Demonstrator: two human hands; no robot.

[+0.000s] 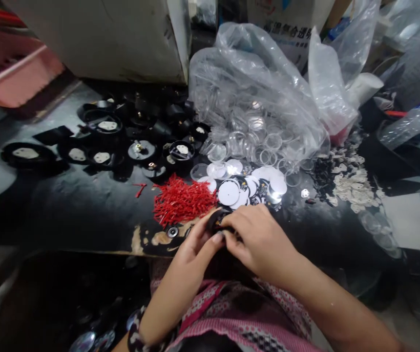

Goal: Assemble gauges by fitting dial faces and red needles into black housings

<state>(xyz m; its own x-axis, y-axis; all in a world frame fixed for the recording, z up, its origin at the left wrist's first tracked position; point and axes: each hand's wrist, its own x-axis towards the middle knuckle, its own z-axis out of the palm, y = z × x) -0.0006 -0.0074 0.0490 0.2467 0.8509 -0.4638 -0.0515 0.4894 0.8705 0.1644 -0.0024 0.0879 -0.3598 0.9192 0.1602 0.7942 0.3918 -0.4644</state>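
Close to the table's front edge, my left hand (pixel 195 252) is closed around a small black round housing (pixel 214 220). My right hand (pixel 259 237) bends over the same housing, thumb and fingers pinched together at its opening. Whatever lies between those right fingertips is hidden. Just beyond my hands is a heap of small red plastic pieces (pixel 182 198). To its right lie several round white discs (pixel 229 193), some on dark boards. A small metal ring (pixel 173 231) rests left of my fingers.
Several black housings (pixel 102 122) with pale plates cover the back left. Clear round covers (pixel 268 142) spill from a plastic bag (pixel 254 63). Small off-white plates (pixel 356 183) lie at right, near a white box (pixel 413 220). A pink bin (pixel 19 73) stands far left.
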